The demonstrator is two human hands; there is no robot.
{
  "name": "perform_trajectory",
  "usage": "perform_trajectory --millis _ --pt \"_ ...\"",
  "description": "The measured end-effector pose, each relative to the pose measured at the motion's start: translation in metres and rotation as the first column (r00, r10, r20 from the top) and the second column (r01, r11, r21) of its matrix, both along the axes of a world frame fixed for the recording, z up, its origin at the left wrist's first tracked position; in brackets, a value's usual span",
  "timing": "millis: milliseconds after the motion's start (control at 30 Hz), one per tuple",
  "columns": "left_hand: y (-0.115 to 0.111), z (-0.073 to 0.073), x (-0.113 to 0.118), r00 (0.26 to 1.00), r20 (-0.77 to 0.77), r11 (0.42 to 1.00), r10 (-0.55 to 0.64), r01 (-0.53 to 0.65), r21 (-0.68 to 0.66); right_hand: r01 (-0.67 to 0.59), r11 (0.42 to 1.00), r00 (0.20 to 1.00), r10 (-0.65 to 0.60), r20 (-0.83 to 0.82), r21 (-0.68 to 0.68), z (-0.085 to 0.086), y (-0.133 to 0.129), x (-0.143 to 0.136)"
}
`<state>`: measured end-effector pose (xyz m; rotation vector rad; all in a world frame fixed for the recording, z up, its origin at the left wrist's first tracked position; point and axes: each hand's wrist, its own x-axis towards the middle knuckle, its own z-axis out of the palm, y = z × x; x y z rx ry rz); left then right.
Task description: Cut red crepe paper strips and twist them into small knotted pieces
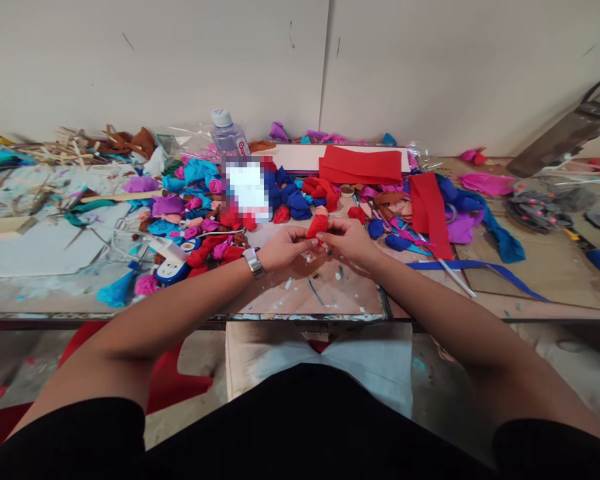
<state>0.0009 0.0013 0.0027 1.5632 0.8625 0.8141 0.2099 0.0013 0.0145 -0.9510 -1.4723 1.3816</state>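
Red piece (316,227) in both hands (283,248) (353,240) — open tabletop (275,293) meets near edge (305,317)

Two bottles: one clear bottle (227,137), one dark flask (565,127) far to its right. Two hands, a left hand (285,248) and a right hand (351,241), both nearer the person than the clear bottle and to its right, with one red bundle (316,227) between. One watch (253,263), nearer than the clear bottle. Right of the clear bottle, one wide red piece (363,165), one long red piece (433,217), one blue ribbon (485,268). Nearer and left of it, one white plug (171,249), one power strip (173,272). Far left of it, one wood block (7,227). Around its foot, coloured scraps (296,202), too overlapped to count.
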Motion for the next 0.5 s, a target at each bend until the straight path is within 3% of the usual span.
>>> perform_trajectory --millis 300,500 --pt "-0.001 0.001 -0.002 0.999 -0.032 1.000 -0.005 0.006 0.009 -0.017 0.998 1.000 0.019 0.025 -0.065 0.010 -0.005 -0.001" --pt "0.000 -0.001 -0.002 0.998 -0.055 0.999 -0.011 0.013 0.030 -0.028 0.997 0.999 0.029 0.016 -0.069 0.009 -0.007 -0.002"
